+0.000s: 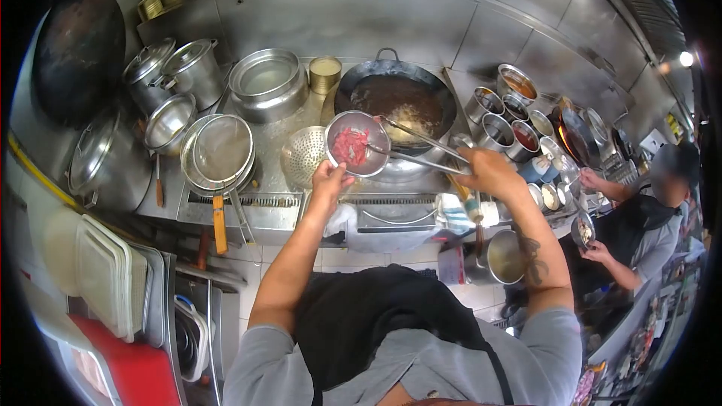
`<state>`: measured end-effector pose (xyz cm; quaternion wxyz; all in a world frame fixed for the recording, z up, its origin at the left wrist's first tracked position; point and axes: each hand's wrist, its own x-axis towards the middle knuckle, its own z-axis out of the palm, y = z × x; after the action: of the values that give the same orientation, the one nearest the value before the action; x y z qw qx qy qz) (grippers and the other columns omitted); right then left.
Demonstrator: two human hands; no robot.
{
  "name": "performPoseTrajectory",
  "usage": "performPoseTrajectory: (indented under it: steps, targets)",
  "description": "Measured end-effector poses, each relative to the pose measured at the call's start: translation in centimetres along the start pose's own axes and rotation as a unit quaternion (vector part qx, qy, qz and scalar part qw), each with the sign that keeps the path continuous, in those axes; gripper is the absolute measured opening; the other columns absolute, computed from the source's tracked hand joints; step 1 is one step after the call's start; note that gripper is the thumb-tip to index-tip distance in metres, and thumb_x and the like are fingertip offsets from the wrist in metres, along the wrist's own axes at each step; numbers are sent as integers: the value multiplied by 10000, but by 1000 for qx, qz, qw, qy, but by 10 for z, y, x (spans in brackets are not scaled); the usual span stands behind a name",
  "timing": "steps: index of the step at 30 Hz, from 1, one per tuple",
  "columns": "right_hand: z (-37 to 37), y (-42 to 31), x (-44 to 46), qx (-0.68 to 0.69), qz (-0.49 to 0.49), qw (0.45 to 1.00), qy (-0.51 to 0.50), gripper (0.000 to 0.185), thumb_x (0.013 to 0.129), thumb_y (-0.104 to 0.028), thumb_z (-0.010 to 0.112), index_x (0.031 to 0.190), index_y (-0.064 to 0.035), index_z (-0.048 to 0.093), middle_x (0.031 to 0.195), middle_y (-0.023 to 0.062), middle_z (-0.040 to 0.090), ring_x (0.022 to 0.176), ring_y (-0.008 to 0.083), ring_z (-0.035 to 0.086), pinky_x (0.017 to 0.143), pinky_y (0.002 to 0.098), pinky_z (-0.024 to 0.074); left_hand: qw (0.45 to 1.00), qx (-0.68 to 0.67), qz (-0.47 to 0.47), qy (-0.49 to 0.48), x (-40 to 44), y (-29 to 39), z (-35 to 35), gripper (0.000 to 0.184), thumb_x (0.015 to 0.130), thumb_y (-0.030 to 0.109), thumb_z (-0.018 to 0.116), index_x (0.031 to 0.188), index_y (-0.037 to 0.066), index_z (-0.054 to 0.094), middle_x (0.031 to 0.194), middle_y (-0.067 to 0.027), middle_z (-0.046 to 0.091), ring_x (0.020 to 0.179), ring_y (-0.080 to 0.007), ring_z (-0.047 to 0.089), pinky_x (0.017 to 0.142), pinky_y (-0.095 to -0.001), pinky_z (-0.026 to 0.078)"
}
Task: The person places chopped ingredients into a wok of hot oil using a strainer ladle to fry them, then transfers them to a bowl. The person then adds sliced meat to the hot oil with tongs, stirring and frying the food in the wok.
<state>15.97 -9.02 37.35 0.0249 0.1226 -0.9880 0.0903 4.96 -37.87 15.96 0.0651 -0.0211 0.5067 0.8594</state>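
Note:
A metal bowl (pixel 337 122) with pieces of red raw meat (pixel 352 147) inside is tilted toward the wok, and my left hand (pixel 329 180) grips its lower left rim. Long metal tongs (pixel 425 137) are held in my right hand (pixel 487 173). One tong arm reaches into the bowl by the meat; the other tip is near the bowl's upper right rim. Behind them sits a large dark wok (pixel 347 90) of dark oil, bubbling around pale food (pixel 410 122). A perforated ladle (pixel 302 154) lies left of the bowl.
Strainers (pixel 222 148) rest on a pot at the left, near lidded pots (pixel 192 68) and a wide pot (pixel 269 98). Sauce containers (pixel 524 135) stand right of the wok. At the far right a co-worker (pixel 639 218) holds a small bowl near a flaming wok (pixel 577 135).

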Motion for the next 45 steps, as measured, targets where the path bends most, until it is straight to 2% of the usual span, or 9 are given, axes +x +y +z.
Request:
performPoseTrajectory:
  steps: [2, 9, 12, 15, 18, 26, 29, 36, 45]
  targets:
    - [-2, -5, 4, -41, -14, 999, -4, 380, 695, -218, 680, 955, 28, 552, 812, 224, 599, 822, 373, 579, 720, 431, 448, 1000, 1, 4, -1, -1, 1, 1, 55, 865, 94, 560, 880, 72, 512, 823, -42, 576, 696, -127, 579, 633, -270, 537]
    - [0, -11, 10, -49, -37, 998, 10, 370, 703, -215, 672, 958, 29, 563, 830, 213, 605, 815, 366, 584, 738, 433, 457, 1000, 6, 28, -4, -1, 0, 4, 37, 867, 73, 543, 879, 59, 510, 828, -43, 575, 706, -123, 579, 632, -253, 533]
    - [19, -4, 22, -74, -19, 996, -37, 332, 711, -203, 656, 945, 19, 577, 834, 209, 609, 826, 354, 589, 746, 430, 463, 999, 9, 37, -27, 6, -9, 6, 71, 860, 84, 554, 901, 49, 508, 899, -62, 567, 725, -128, 580, 620, -247, 517]
    - [28, -3, 25, -72, -17, 997, -34, 285, 718, -185, 638, 941, -16, 588, 788, 199, 614, 790, 367, 591, 713, 433, 465, 999, -1, 30, -9, 4, -2, 11, 71, 859, 87, 554, 887, 45, 503, 883, -66, 562, 707, -127, 573, 602, -246, 514]
    - [29, -7, 25, -81, -6, 996, -35, 238, 721, -165, 622, 902, -11, 600, 813, 202, 615, 825, 346, 598, 747, 430, 471, 1000, -8, 16, 11, 9, -2, 12, 73, 859, 87, 552, 879, 39, 501, 863, -66, 555, 695, -131, 570, 592, -249, 515]
    - [39, 16, 40, -68, 11, 997, 44, 208, 714, -140, 604, 880, -16, 618, 811, 215, 617, 807, 358, 602, 738, 438, 472, 997, -1, 16, 80, 31, -15, -10, 92, 852, 86, 548, 824, 34, 477, 781, -58, 511, 656, -154, 565, 583, -264, 523]
    - [57, 29, 57, -86, 45, 995, 34, 211, 705, -155, 599, 856, -10, 625, 840, 218, 621, 827, 359, 604, 745, 438, 475, 994, 3, 15, 105, 39, -18, -21, 145, 844, 80, 549, 762, 48, 433, 749, -62, 493, 623, -163, 555, 560, -282, 528]
    - [113, 42, 90, -100, 96, 990, -4, 217, 712, -169, 581, 817, 17, 622, 863, 221, 624, 840, 361, 608, 755, 439, 482, 993, 25, 12, 118, 30, -12, -35, 130, 869, 97, 540, 786, 70, 444, 756, -44, 517, 620, -143, 555, 573, -267, 542]
    - [61, 12, 77, -70, 74, 994, 43, 292, 723, -196, 605, 910, 27, 591, 877, 237, 613, 848, 371, 597, 758, 441, 473, 994, 27, 6, 104, 27, -13, -49, 79, 871, 86, 543, 843, 53, 477, 808, -60, 542, 686, -159, 591, 598, -266, 546]
